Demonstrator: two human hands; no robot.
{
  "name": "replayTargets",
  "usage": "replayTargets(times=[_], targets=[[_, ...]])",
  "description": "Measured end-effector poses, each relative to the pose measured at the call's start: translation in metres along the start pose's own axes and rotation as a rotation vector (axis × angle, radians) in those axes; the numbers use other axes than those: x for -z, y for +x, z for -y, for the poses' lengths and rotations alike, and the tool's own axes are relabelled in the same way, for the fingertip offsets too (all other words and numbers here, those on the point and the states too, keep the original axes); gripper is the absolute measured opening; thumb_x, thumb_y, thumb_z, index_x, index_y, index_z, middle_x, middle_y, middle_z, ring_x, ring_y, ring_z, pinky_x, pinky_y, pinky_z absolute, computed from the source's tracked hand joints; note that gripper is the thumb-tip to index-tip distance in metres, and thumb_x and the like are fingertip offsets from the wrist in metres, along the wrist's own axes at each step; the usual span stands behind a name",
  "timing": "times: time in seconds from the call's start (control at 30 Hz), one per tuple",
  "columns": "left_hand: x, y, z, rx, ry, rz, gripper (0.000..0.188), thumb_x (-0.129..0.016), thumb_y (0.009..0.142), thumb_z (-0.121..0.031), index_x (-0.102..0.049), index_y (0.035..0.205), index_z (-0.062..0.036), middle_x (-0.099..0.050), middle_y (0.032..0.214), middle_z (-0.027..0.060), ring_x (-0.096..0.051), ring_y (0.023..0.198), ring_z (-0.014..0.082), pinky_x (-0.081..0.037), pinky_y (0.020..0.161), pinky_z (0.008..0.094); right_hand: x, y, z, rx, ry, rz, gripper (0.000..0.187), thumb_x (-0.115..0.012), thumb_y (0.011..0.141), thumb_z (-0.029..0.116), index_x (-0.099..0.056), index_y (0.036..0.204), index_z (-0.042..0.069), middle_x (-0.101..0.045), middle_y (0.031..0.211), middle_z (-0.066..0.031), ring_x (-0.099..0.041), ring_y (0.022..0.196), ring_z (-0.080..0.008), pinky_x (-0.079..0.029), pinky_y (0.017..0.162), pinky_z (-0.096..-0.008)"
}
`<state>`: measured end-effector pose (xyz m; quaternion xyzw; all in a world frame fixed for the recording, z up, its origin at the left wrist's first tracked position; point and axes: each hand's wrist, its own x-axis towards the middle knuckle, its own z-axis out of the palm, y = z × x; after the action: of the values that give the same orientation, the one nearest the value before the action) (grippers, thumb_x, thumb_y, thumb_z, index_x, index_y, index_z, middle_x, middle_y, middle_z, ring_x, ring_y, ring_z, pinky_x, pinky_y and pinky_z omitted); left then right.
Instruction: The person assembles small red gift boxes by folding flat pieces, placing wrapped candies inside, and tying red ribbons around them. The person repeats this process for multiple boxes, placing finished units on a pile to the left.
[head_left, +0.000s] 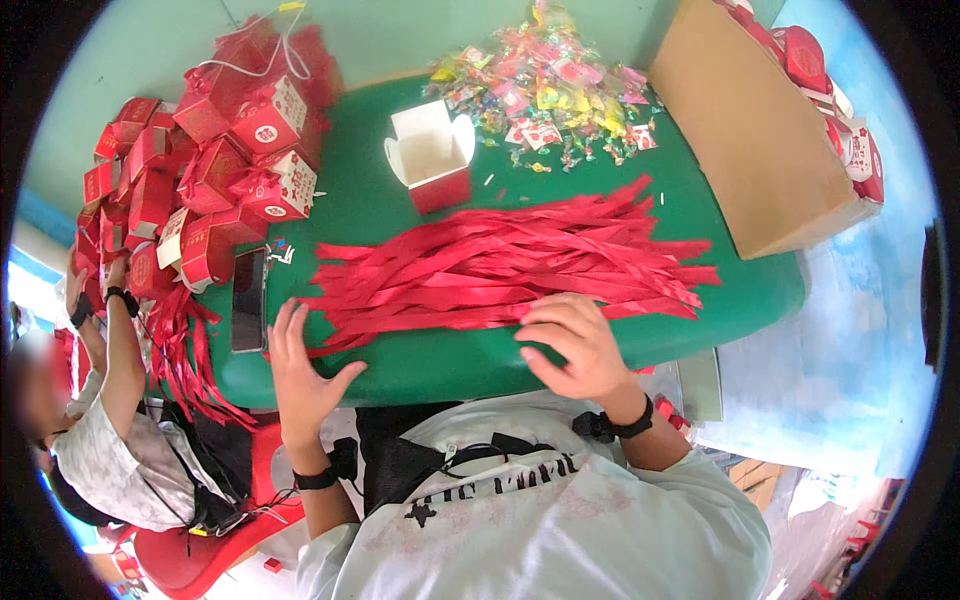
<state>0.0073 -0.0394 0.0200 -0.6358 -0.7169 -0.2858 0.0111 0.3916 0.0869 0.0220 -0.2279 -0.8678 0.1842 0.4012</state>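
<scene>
across the green worktop (450, 365) from where i stand, a heap of flat red ribbons (510, 260) lies sideways in the middle, strands overlapping, right in front of the seated person. the left hand (302, 370) is at the heap's left end, just beside a dark phone (249, 300), its fingers released and its thumb spread wide. the right hand (578, 345) is at the near edge of the ribbons, fingers loosely curled with a gap to the thumb; they seem to grip nothing, though i cannot tell whether the tips touch a strand.

beyond the ribbons stands an open-topped gift box (440, 190), red outside and white within, flaps up. wrapped candies (560, 90) are piled at the far side, with a cardboard carton (750, 130) to the right. stacked red boxes (215, 175) crowd the far left, where a co-worker (120, 450) reaches in among them.

i'd judge the step in hand to be laying out or sorting the ribbons. the next move probably calls for a light pinch that frees one strand without dragging its neighbours.
</scene>
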Motion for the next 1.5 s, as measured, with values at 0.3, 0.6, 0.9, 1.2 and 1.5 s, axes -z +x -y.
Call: replayTargets(times=[0.3,0.6,0.9,1.2,1.5], targets=[[-0.002,0.063,-0.007,-0.025,0.189,0.147,0.119,-0.104,0.063,-0.037,-0.047,0.164,-0.0112,-0.043,0.171,0.0195,-0.041,0.159,0.0444,-0.030,0.133,0.0643,0.018,0.018,-0.027,-0.028,-0.164,-0.060,0.033,-0.078,0.094,0.011,-0.074,0.127,0.007,-0.072,0.130,-0.0163,-0.064,0.133,-0.0393,-0.050,0.115,-0.0568],[-0.022,0.083,-0.140,-0.456,0.003,0.435,0.132,-0.104,0.059,-0.040,-0.040,0.171,-0.0133,-0.036,0.177,0.0209,-0.038,0.163,0.0428,-0.031,0.134,0.0617,0.081,0.081,-0.092,-0.259,-0.075,0.376,0.047,-0.073,0.107,0.032,-0.064,0.143,0.002,-0.065,0.145,-0.0210,-0.060,0.140,-0.0382,-0.046,0.121,-0.0458],[-0.093,0.153,-0.163,-0.585,0.017,0.465,0.151,-0.106,0.045,-0.042,-0.033,0.173,-0.0077,-0.041,0.172,0.0293,-0.043,0.158,0.0470,-0.038,0.132,0.0549,0.095,0.077,-0.132,-0.408,-0.288,0.564,0.088,-0.069,0.100,0.069,-0.067,0.147,-0.005,-0.057,0.159,-0.0314,-0.056,0.147,-0.0459,-0.044,0.126,-0.0484],[-0.087,0.158,-0.159,-0.459,0.105,0.672,0.127,-0.102,0.057,-0.053,-0.051,0.161,-0.0030,-0.063,0.148,0.0210,-0.064,0.137,0.0397,-0.049,0.121,0.0544,0.109,0.039,-0.095,-0.216,-0.408,0.533,0.109,-0.094,0.077,0.056,-0.053,0.161,0.000,-0.060,0.157,-0.0246,-0.060,0.140,-0.0441,-0.048,0.121,-0.0506],[-0.074,0.133,-0.128,-0.552,0.193,0.333,0.118,-0.099,0.061,-0.057,-0.055,0.158,-0.0054,-0.064,0.148,0.0184,-0.064,0.137,0.0371,-0.048,0.120,0.0530,0.107,0.029,-0.093,-0.227,-0.387,0.440,0.093,-0.090,0.085,0.045,-0.055,0.158,0.000,-0.062,0.155,-0.0226,-0.061,0.137,-0.0435,-0.050,0.117,-0.0516]])
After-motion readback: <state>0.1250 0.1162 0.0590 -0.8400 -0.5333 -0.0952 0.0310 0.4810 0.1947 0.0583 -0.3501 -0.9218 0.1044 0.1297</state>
